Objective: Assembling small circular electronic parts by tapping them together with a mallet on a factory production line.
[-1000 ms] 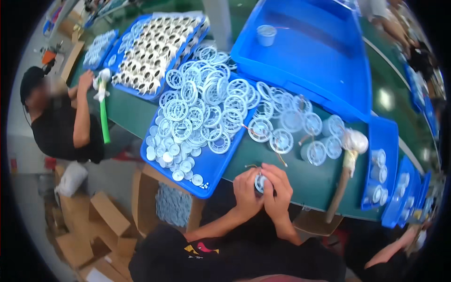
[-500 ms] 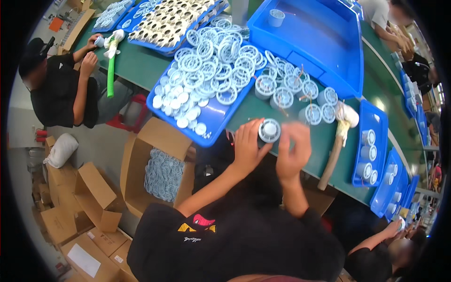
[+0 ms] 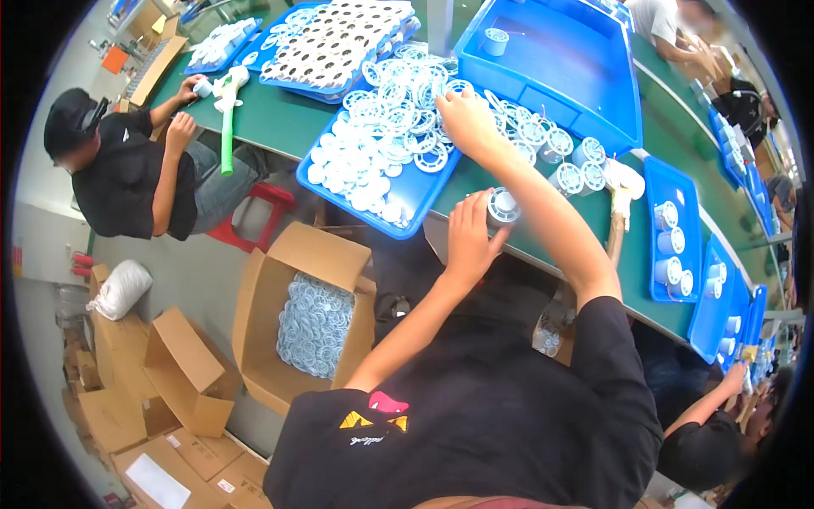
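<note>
My left hand (image 3: 468,239) is closed around a light-blue round plastic housing (image 3: 504,207) with a slotted top, just off the table's near edge. My right arm stretches across the table, and my right hand (image 3: 468,124) is at the right edge of the ring pile. Its fingers curl onto a light-blue plastic ring (image 3: 458,86); the fingertips are partly hidden. Many such rings (image 3: 386,106) are heaped on a blue tray (image 3: 415,204), with pale discs (image 3: 348,170) at its near side. Several similar housings (image 3: 568,176) stand right of my forearm, some with wires.
A mallet with a wrapped head (image 3: 626,182) lies right of the housings. Behind stands a large blue bin (image 3: 551,89) holding one housing. A carton of rings (image 3: 314,327) sits on the floor at left. Co-workers sit at left and lower right; another person is at upper right.
My right hand has left the housing and reached forward to the ring pile. My left hand still holds the housing. The whole view has shifted slightly.
</note>
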